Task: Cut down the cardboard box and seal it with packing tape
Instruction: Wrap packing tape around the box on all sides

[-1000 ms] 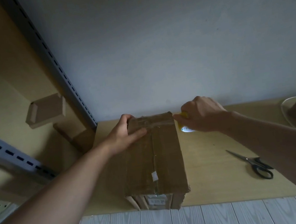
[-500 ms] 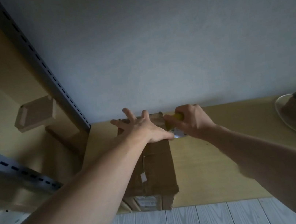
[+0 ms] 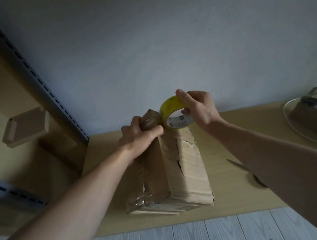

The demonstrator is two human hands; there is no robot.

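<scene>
Table (image 3: pixel 227 130): scissors (image 3: pixel 240 166) half behind forearm (image 3: pixel 283 162)

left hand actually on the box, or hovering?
Touching. Head view: the left hand curls round the far end of the cardboard box, thumb pressed against it. The right hand holds the tape roll.
</scene>
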